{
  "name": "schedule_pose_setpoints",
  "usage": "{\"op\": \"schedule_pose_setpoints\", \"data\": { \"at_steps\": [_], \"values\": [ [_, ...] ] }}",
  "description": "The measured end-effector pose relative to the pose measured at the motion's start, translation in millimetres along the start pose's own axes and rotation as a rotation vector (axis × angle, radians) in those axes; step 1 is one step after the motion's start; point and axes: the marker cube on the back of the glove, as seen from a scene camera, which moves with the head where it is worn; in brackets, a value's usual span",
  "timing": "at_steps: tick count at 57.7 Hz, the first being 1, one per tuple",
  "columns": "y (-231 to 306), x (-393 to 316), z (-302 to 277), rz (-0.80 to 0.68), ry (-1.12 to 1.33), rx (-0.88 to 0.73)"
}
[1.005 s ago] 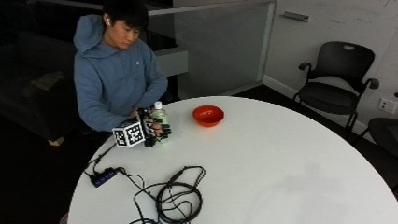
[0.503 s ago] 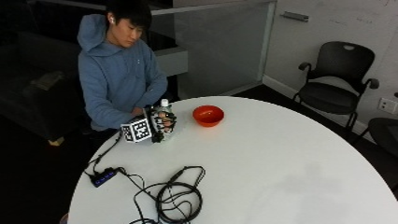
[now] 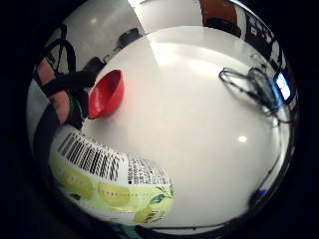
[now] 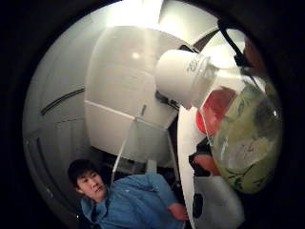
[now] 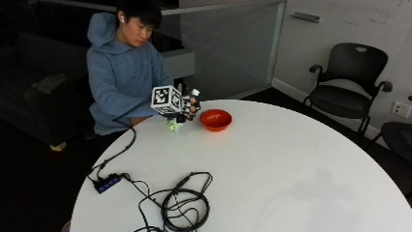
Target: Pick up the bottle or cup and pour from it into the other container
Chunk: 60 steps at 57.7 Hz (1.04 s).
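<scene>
The fingers (image 5: 191, 101) of the gloved right hand (image 5: 183, 107) are curled round a plastic bottle (image 5: 182, 115) with a green lemon label and white cap (image 4: 183, 76). The bottle is lifted off the white round counter (image 5: 289, 169), tilted toward the red bowl (image 5: 215, 119) just beside it.

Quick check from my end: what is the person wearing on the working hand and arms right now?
The right hand wears a black glove with black straps. Both arms are in the long sleeves of a blue hooded sweatshirt. In the little-finger-side palm view, black strap loops cross the bare fingers at the picture's edge. The other hand is barely visible, so I cannot tell more about it.
</scene>
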Motion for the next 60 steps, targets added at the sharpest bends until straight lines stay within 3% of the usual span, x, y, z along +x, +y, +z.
{"op": "schedule_pose_setpoints", "data": {
  "at_steps": [18, 27, 35, 41, 48, 54, 60],
  "values": [
    [-58, -41, 14, 0.124, 0.525, -0.502],
    [-74, -54, 39, 0.262, 0.817, -0.716],
    [-83, -54, 49, 0.183, 1.176, -0.892],
    [-87, -77, 84, 0.292, 1.143, -0.896],
    [-92, -79, 89, 0.298, 1.271, -0.961],
    [-92, -97, 104, 0.276, 0.982, -1.022],
    [-95, -86, 99, 0.355, 1.154, -0.97]
  ]
}}
